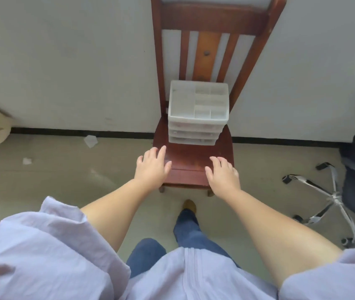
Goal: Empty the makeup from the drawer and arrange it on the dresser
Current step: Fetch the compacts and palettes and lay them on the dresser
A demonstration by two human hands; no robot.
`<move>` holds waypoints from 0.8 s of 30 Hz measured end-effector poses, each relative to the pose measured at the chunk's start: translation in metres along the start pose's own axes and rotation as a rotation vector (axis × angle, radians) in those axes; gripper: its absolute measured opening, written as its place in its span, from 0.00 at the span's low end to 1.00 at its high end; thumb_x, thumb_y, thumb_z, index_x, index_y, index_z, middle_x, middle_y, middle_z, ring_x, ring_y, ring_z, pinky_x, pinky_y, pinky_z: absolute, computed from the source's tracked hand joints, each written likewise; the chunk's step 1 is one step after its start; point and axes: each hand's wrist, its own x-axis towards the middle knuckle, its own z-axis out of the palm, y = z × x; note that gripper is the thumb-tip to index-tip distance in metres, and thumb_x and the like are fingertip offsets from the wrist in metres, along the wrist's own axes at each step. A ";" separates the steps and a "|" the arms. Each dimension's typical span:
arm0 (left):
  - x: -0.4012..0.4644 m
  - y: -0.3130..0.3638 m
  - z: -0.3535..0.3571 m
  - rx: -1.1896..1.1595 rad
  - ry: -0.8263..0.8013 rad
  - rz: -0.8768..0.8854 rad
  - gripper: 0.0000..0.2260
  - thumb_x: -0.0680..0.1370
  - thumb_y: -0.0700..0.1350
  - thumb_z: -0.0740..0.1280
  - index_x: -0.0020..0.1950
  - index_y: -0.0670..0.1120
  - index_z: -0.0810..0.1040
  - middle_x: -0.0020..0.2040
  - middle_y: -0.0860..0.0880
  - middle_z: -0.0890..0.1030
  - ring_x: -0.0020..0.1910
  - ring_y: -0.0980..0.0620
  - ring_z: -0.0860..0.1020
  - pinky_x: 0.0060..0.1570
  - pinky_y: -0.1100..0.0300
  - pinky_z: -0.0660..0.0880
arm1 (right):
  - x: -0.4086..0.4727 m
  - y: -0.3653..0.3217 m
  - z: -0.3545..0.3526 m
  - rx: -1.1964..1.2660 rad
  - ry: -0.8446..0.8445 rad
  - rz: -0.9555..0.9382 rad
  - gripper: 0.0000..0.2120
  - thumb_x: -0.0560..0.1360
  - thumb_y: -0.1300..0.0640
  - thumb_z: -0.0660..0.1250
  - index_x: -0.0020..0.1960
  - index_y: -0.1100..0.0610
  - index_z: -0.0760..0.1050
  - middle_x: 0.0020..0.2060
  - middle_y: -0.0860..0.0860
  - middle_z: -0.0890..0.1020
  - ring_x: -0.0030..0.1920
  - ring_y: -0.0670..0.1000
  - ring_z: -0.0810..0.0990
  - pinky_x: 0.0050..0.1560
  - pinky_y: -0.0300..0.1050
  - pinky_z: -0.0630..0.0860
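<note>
One white plastic drawer organizer [198,113] stands at the centre of the frame on the seat of one wooden chair [194,163], pushed toward the chair's slatted back. Its top tray is split into several compartments, and three drawers are stacked under it, all closed; what they hold cannot be made out. Two hands reach over the front of the seat, below the organizer and apart from it. The left hand [152,167] is at centre left, fingers spread and straight, holding nothing. The right hand [223,176] is at centre right, fingers loosely extended, also holding nothing. Two scraps of paper [90,141] lie on the floor at the left. One office chair base [332,198] shows at the right edge.
</note>
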 end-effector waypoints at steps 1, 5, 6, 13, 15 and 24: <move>0.019 0.002 -0.001 -0.012 -0.002 -0.002 0.25 0.81 0.54 0.53 0.76 0.47 0.54 0.72 0.45 0.63 0.71 0.46 0.61 0.68 0.50 0.58 | 0.022 -0.002 -0.004 0.045 -0.019 0.003 0.22 0.81 0.48 0.52 0.72 0.53 0.61 0.71 0.53 0.65 0.69 0.55 0.64 0.68 0.54 0.61; 0.091 0.010 0.000 -0.060 0.013 0.089 0.25 0.81 0.51 0.54 0.76 0.47 0.53 0.74 0.46 0.61 0.73 0.49 0.58 0.71 0.51 0.56 | 0.099 -0.014 -0.006 0.414 -0.091 0.165 0.19 0.81 0.51 0.51 0.70 0.55 0.63 0.67 0.54 0.69 0.63 0.56 0.70 0.57 0.48 0.68; 0.107 0.011 0.002 -0.058 0.012 0.123 0.25 0.81 0.50 0.54 0.77 0.46 0.53 0.75 0.46 0.60 0.74 0.49 0.56 0.72 0.51 0.54 | 0.117 -0.018 -0.002 0.531 -0.104 0.236 0.18 0.81 0.53 0.51 0.70 0.55 0.64 0.66 0.54 0.71 0.62 0.55 0.72 0.55 0.45 0.67; 0.181 -0.001 0.039 0.138 -0.056 0.292 0.32 0.77 0.38 0.54 0.77 0.45 0.40 0.78 0.48 0.44 0.76 0.50 0.42 0.74 0.51 0.42 | 0.216 -0.043 0.034 1.593 -0.102 0.824 0.17 0.80 0.66 0.50 0.66 0.59 0.68 0.58 0.54 0.75 0.64 0.53 0.73 0.63 0.52 0.72; 0.184 -0.006 0.051 0.151 -0.036 0.325 0.34 0.76 0.36 0.54 0.75 0.45 0.37 0.78 0.47 0.42 0.75 0.50 0.38 0.73 0.51 0.40 | 0.233 -0.046 0.037 1.798 -0.058 0.925 0.15 0.79 0.68 0.50 0.58 0.62 0.73 0.50 0.54 0.78 0.60 0.54 0.77 0.64 0.53 0.71; 0.183 -0.005 0.060 0.161 -0.017 0.310 0.35 0.73 0.35 0.52 0.74 0.45 0.35 0.77 0.48 0.40 0.73 0.51 0.34 0.72 0.45 0.43 | 0.204 -0.044 0.067 1.964 0.109 1.100 0.17 0.78 0.69 0.49 0.62 0.62 0.70 0.46 0.58 0.76 0.42 0.53 0.77 0.48 0.51 0.78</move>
